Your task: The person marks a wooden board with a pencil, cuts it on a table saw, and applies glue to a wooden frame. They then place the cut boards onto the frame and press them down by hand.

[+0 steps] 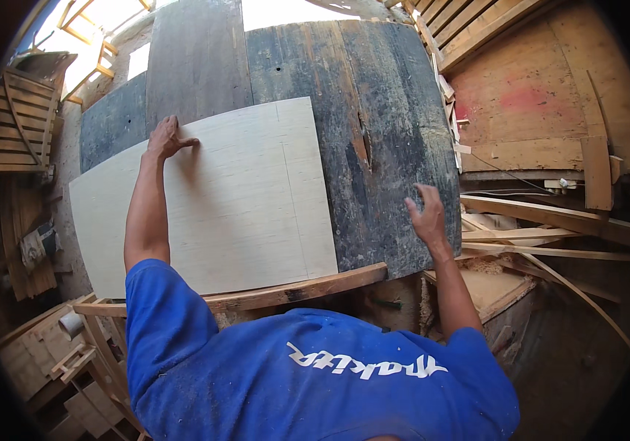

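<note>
A pale plywood sheet (249,198) lies at a slant on a dark, worn wooden worktop (403,95). A thin pencil-like line runs across it near its right edge. At the sheet's far edge is my left hand (172,140), its thumb spread to the right and its fingers at the rim. My right hand (430,217) is over the right part of the worktop, apart from the sheet, with thumb and fingers curved and separated. Nothing shows between those fingers.
A wooden rail (300,288) runs along the worktop's near side. Loose timber strips (550,235) lie at the right, below a brown board (521,95). At the left stand a slatted wooden piece (13,121) and stacked planks (24,242). A roll of tape (71,325) sits at lower left.
</note>
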`<control>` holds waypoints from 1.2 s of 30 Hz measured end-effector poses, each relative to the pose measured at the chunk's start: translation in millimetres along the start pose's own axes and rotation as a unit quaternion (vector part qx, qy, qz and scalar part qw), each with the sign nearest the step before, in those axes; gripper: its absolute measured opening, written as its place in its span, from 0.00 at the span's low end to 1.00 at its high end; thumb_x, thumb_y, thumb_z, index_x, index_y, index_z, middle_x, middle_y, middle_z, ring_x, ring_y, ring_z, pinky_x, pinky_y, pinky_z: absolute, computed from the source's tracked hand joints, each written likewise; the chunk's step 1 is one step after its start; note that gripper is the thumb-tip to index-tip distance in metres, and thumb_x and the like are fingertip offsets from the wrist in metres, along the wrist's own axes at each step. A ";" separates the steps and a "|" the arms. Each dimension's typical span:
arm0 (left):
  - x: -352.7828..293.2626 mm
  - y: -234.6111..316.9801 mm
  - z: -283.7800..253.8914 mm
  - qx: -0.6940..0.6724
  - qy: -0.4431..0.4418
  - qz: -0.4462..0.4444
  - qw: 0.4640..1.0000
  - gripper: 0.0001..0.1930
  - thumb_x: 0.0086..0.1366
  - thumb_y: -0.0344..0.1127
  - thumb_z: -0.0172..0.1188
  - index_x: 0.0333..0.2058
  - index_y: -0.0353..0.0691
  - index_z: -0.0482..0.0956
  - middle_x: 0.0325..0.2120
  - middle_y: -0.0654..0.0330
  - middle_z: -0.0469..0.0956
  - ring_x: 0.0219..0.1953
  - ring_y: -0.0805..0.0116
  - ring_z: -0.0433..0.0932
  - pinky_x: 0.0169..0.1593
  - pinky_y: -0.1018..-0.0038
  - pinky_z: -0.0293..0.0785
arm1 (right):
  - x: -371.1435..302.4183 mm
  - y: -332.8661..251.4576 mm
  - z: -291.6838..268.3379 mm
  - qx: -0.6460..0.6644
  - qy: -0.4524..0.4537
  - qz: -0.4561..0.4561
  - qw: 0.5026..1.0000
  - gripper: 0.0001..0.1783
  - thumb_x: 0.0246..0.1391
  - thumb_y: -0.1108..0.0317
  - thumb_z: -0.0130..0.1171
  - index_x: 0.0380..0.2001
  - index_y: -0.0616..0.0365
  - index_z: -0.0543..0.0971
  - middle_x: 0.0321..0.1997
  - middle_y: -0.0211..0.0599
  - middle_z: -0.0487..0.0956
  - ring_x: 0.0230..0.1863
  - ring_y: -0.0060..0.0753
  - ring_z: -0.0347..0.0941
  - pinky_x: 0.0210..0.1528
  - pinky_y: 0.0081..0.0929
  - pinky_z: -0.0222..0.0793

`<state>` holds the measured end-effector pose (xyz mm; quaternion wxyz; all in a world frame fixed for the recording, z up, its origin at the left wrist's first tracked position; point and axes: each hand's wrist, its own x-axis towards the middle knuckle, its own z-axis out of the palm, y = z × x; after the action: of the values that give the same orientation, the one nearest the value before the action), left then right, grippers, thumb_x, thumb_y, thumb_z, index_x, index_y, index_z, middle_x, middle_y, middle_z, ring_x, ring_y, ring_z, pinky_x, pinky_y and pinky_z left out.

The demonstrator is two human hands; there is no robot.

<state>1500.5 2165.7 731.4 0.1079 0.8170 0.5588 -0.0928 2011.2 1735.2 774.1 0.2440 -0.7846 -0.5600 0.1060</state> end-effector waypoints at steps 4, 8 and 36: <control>-12.1 7.2 3.8 -0.012 0.047 -0.002 0.999 0.42 0.43 0.71 0.71 0.43 0.39 0.72 0.45 0.53 0.76 0.54 0.51 0.72 0.53 0.55 0.70 | -99.9 -62.0 78.0 0.226 -0.165 0.112 0.953 0.21 0.55 0.64 0.65 0.49 0.64 0.78 0.41 0.50 0.79 0.41 0.48 0.78 0.45 0.37 0.73; -24.0 17.4 -3.3 0.001 0.061 -0.036 0.997 0.41 0.45 0.72 0.70 0.42 0.40 0.72 0.45 0.54 0.76 0.53 0.52 0.73 0.51 0.57 0.70 | -108.3 -117.1 132.2 0.165 -0.115 0.177 0.963 0.23 0.53 0.65 0.66 0.49 0.64 0.75 0.39 0.49 0.76 0.42 0.51 0.75 0.47 0.39 0.71; -193.5 167.3 79.8 -0.015 0.129 0.040 0.991 0.37 0.51 0.67 0.69 0.43 0.38 0.75 0.42 0.54 0.73 0.49 0.52 0.73 0.49 0.57 0.70 | -258.3 23.0 25.8 0.242 -0.250 0.238 0.907 0.14 0.55 0.66 0.63 0.40 0.65 0.77 0.32 0.46 0.81 0.34 0.38 0.78 0.40 0.34 0.74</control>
<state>1584.8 1911.5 719.7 0.0508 0.8422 0.5360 0.0268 1928.4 1495.9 712.8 0.2458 -0.7589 -0.3565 0.4863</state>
